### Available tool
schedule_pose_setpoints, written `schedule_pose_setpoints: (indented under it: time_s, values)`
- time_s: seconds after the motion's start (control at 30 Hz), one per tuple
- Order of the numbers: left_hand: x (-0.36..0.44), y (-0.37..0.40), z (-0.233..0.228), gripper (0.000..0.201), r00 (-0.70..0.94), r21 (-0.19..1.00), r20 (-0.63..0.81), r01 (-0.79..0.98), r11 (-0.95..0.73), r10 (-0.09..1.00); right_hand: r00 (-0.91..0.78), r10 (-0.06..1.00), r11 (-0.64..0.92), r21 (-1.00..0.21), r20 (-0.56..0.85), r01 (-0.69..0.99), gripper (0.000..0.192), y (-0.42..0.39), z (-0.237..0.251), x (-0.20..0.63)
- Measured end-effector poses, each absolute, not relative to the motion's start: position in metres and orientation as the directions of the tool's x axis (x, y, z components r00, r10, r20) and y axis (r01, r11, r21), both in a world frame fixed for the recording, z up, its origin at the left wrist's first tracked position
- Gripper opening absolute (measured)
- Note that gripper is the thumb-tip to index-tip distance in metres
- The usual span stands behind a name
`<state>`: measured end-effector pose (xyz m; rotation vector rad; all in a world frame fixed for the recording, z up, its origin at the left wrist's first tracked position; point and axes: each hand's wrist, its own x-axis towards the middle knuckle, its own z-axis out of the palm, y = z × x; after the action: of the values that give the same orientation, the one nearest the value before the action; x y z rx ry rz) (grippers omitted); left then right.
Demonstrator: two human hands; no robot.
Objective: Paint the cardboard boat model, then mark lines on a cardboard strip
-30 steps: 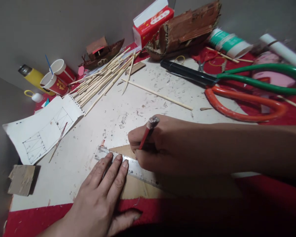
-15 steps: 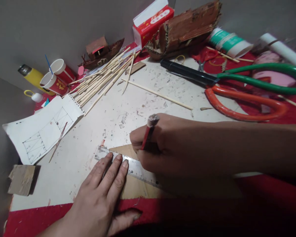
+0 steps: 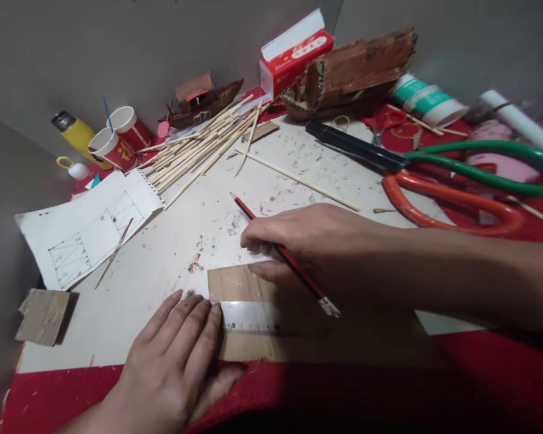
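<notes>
My right hand (image 3: 312,241) holds a red pencil (image 3: 271,241), lying flat with its tip pointing away toward the back left and its metal end toward me. The hand hovers over the far edge of a brown cardboard piece (image 3: 244,283). A metal ruler (image 3: 248,316) lies across the cardboard. My left hand (image 3: 174,361) rests flat with fingers spread, its fingertips at the ruler's left end and the cardboard's left edge.
A white board (image 3: 172,241) covers the red table. On it lie a sketch sheet (image 3: 85,232), a bundle of thin wooden sticks (image 3: 199,154), large green-and-orange shears (image 3: 434,175), two model boats (image 3: 353,69), paper cups (image 3: 117,141), a tissue box (image 3: 294,51) and a cardboard scrap (image 3: 43,313).
The ruler has swung from slanted to level across the cardboard. My right hand lifted the pencil from upright writing to lying flat, tip pointing away. The view shifted slightly.
</notes>
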<state>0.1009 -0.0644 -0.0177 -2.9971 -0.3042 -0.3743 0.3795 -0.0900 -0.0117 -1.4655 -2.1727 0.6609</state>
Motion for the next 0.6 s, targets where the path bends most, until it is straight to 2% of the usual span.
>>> schedule_pose_setpoints:
  time_s: [0.1, 0.23, 0.4, 0.6]
  values:
    - [0.1, -0.061, -0.018, 0.053, 0.95, -0.037, 0.197, 0.255, -0.966, 0.243, -0.372, 0.928, 0.307, -0.512, -0.027, 0.802, 0.017, -0.092, -0.009, 0.38]
    - [0.098, -0.059, -0.019, 0.06, 0.941, 0.046, 0.132, 0.307, -0.951, 0.31, -0.386, 0.911, 0.28, -0.465, -0.147, 0.84, 0.017, -0.095, -0.004, 0.38]
    - [0.096, -0.061, -0.02, 0.058, 0.924, 0.139, 0.138, 0.338, -0.931, 0.356, -0.399, 0.894, 0.268, -0.467, -0.206, 0.843, 0.013, -0.099, -0.003, 0.379]
    - [0.095, -0.061, -0.019, 0.045, 0.902, 0.286, 0.063, 0.394, -0.873, 0.427, -0.427, 0.874, 0.269, -0.5, -0.233, 0.823, 0.024, -0.102, -0.01, 0.381]
